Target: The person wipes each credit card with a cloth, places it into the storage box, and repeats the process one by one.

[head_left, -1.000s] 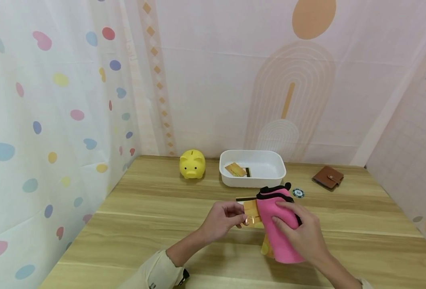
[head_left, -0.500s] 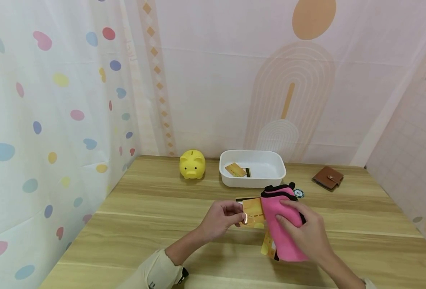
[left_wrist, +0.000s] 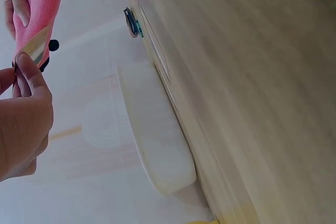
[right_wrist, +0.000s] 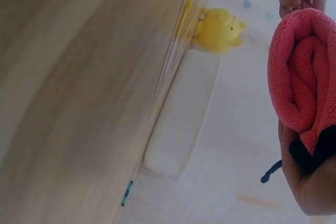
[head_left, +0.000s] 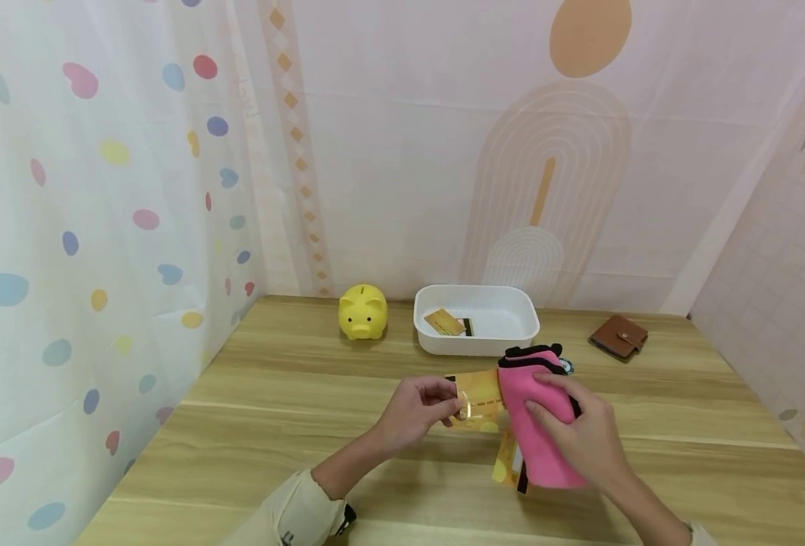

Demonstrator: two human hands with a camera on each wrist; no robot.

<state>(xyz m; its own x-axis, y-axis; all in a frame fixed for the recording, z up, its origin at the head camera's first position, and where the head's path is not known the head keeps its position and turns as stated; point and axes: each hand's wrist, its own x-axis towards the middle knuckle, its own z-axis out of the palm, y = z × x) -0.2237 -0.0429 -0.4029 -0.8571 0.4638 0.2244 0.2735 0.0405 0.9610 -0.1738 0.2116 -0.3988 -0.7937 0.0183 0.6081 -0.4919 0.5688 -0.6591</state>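
Observation:
My left hand (head_left: 412, 413) pinches the left edge of an orange bank card (head_left: 479, 394) between thumb and fingers. A pink fleece cloth with black trim (head_left: 535, 425), folded over, is gripped by my right hand (head_left: 580, 432), thumb on the near face. The cloth lies against the card's right end and hides it. In the right wrist view the cloth (right_wrist: 296, 77) shows thick rolled layers and a dark cord end. A second card with a dark stripe (head_left: 506, 462) is partly hidden below the cloth. Another card's dark corner (head_left: 451, 378) shows behind the held one.
A white tray (head_left: 477, 346) with two cards, one orange (head_left: 445, 322), stands at the back. A yellow piggy bank (head_left: 363, 312) is left of it. To the right lie a brown wallet (head_left: 618, 337) and a poker chip (head_left: 566, 365), partly covered by the cloth.
The right hand and the pink cloth have shifted right, baring more of the orange bank card and the card below. The left hand has barely moved. The cloth now overlaps the poker chip.

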